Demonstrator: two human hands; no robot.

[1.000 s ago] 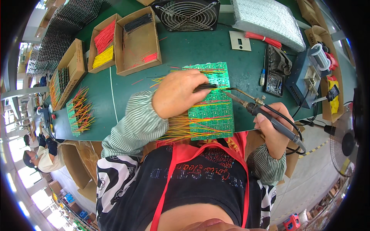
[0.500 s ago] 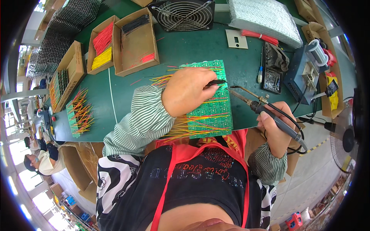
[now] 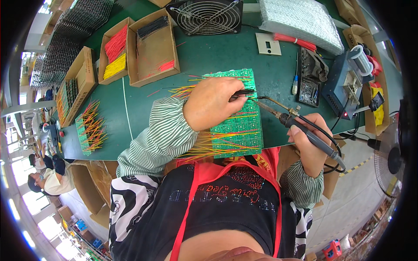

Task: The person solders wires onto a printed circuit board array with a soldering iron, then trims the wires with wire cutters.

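A green circuit board panel (image 3: 237, 141) lies in front of me, with red and yellow wires (image 3: 202, 145) sticking out over its left side. Above its upper part, my left hand (image 3: 213, 102) is closed around a bundle of black wires (image 3: 244, 92), whose ends point right across the board. My right hand (image 3: 308, 137) grips a soldering iron (image 3: 307, 134) by its dark handle. The iron's tip meets the board's right part, just below the black wire ends. A thin curved tube (image 3: 278, 103) runs along the iron to the same spot. My left palm hides part of the board.
Cardboard boxes with red and yellow wires (image 3: 115, 48) and black wires (image 3: 152, 27) stand at the far left. A second wired board (image 3: 90, 128) lies left. Far right are a solder station (image 3: 346, 85), a screwdriver (image 3: 295, 85) and a black tray (image 3: 309, 93). A fan (image 3: 204, 17) stands behind.
My right hand has moved the soldering iron slightly left, bringing its tip and the curved tube to the board near the black wire ends. My left hand has barely moved.
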